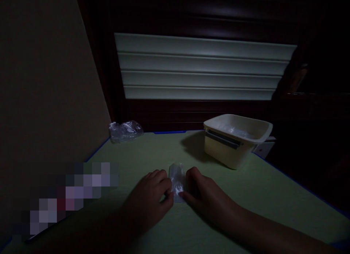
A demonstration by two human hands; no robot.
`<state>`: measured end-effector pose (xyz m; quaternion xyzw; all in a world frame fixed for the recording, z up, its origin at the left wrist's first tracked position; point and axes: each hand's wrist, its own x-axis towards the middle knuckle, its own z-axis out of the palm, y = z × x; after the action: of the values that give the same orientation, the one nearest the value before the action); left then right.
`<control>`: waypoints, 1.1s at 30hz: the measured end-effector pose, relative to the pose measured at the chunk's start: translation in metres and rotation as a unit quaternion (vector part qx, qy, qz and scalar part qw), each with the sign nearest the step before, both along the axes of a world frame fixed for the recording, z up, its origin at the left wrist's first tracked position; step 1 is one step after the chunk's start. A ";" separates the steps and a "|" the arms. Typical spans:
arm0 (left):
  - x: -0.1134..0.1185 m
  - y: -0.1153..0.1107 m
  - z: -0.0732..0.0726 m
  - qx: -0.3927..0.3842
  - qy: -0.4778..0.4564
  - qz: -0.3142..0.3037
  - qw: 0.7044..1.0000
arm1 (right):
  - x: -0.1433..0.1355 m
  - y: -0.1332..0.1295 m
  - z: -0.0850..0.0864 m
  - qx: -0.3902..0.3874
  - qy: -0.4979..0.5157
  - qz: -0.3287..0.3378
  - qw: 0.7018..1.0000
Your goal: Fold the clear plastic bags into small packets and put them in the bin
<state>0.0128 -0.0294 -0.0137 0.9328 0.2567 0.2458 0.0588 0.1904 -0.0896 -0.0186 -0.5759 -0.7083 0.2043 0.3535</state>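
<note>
A small clear plastic bag [177,179] lies flat on the green tabletop [153,155], between my two hands. My left hand [154,193] pinches its left edge, with the thumb and curled fingers close together. On the opposite edge, my right hand [199,190] has its thumb on the plastic and its fingers bent over the side. The bag looks narrow and slightly creased, and light glints off its middle. The fingertips of both hands are partly hidden in the dim light.
A cream plastic bin [229,148] with a dark handle stands at the back right, clear plastic inside. Crumpled clear plastic [125,131] lies at the back left corner. A blurred-out item [73,195] is at the left. A wall and a slatted panel [202,68] bound the table.
</note>
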 end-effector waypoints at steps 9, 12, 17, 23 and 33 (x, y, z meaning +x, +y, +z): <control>-0.001 0.001 -0.006 0.057 0.014 -0.083 0.995 | -0.001 0.000 0.005 0.057 -0.128 0.039 0.989; -0.001 0.002 -0.007 0.059 0.017 -0.086 0.994 | 0.000 -0.001 0.006 0.111 -0.184 0.045 0.976; -0.001 0.001 -0.006 0.065 -0.003 -0.081 0.995 | 0.003 -0.002 0.009 0.157 -0.217 0.074 0.961; -0.001 -0.002 -0.002 0.073 0.009 -0.054 0.996 | 0.005 0.000 0.010 0.098 -0.173 0.105 0.974; -0.010 0.002 -0.006 0.004 -0.040 -0.070 0.997 | 0.011 -0.007 0.013 0.150 -0.122 0.110 0.975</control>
<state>0.0031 -0.0271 -0.0196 0.9383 0.1874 0.2790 0.0821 0.2014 -0.0966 -0.0056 -0.4558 -0.8275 0.0611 0.3220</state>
